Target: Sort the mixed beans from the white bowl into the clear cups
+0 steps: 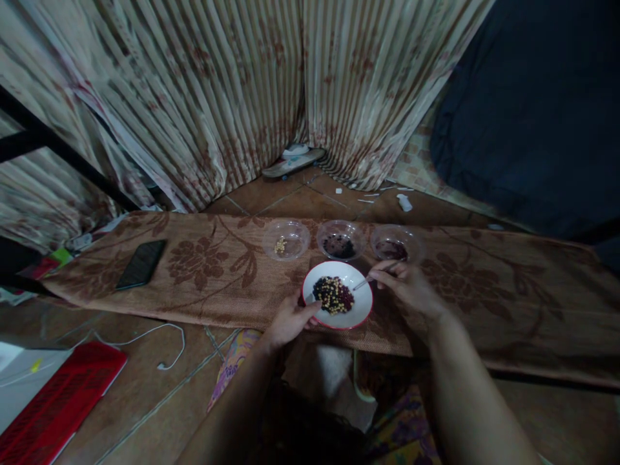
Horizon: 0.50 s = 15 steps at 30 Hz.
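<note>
A white bowl with a red rim stands near the front edge of the cloth-covered bench. In it lie mixed beans, black, yellow and dark red. My left hand grips the bowl's left side, thumb over the rim. Between the fingers of my right hand is a thin metal spoon, its lower end inside the bowl at the right of the beans. Behind the bowl stand three clear plastic bowls: the left one with a few yellow beans, the middle one with black ones, the right one with dark red ones.
A dark phone lies at the left on the brown flowered cloth. Striped curtains hang beyond the bench. Paper scraps and a sandal-like object lie on the tiled floor. A white cable and a red object are lower left.
</note>
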{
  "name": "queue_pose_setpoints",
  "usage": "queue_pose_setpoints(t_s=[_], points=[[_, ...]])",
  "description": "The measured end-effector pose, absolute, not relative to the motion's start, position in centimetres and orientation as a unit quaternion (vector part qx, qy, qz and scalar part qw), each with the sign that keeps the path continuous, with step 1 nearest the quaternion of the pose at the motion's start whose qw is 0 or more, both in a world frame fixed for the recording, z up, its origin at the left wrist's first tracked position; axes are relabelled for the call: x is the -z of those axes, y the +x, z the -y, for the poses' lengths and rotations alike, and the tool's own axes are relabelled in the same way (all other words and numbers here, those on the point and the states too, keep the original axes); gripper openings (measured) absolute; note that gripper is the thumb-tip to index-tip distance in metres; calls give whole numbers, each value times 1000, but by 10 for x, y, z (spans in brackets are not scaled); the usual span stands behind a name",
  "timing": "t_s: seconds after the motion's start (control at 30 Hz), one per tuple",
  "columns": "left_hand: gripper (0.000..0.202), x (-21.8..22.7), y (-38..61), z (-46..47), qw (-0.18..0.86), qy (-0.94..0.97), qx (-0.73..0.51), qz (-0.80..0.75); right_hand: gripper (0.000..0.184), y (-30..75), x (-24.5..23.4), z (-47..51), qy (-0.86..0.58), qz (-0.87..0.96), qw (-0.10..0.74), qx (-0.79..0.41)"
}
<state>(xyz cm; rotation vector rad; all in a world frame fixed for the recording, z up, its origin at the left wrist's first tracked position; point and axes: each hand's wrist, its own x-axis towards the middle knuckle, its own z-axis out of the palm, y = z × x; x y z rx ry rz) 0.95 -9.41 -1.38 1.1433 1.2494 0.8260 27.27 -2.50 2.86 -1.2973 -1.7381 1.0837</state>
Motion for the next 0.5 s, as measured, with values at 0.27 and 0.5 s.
queue_pose_setpoints(t_s=[0.27, 0.5], points=[[42, 14, 10, 94, 585, 485, -358, -542, 24, 277, -30, 19, -504, 573, 496, -413], [40, 10, 10, 94, 582, 483, -360, -547, 26, 306, -26, 4, -518, 329, 718, -328]])
